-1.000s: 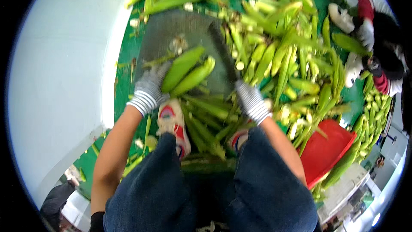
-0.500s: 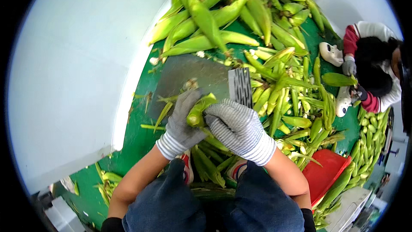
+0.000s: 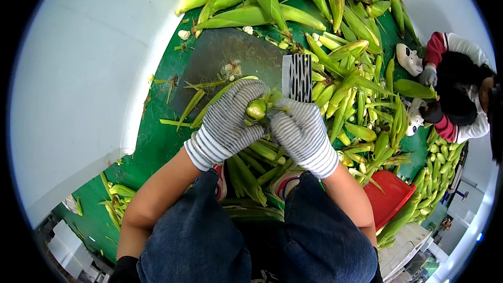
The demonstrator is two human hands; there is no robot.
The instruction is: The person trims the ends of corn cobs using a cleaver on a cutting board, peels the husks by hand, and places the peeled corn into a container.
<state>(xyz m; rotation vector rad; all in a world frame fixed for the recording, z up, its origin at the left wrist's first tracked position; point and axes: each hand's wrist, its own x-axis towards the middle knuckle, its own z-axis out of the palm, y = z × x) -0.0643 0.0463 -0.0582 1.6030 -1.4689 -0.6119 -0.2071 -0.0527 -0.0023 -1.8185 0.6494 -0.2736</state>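
Observation:
Both my hands wear grey-and-white striped knit gloves. My left hand (image 3: 230, 120) wraps round an ear of corn (image 3: 256, 109), whose pale green stem end points up toward me between the hands. Its green husk reaches out beyond the left hand's far side. Closed against the ear's right side, my right hand (image 3: 304, 133) grips husk leaves near the stem end; its fingertips are partly hidden. Just beyond the hands lies a dark grey board (image 3: 215, 60) with corn silk and husk scraps. A black-and-white patterned block (image 3: 297, 77) stands at the board's right edge.
Unhusked corn (image 3: 262, 0) is piled at the far side. Stripped husks (image 3: 351, 94) heap up on the right, near a red scoop (image 3: 386, 196). Husks (image 3: 243, 178) lie between my feet. A white panel (image 3: 89, 73) borders the left. At right, a gloved co-worker (image 3: 461, 89) holds corn.
My hands have turned the ear so its stem end faces up more, and the left hand now covers more of it. The whole view has shifted slightly.

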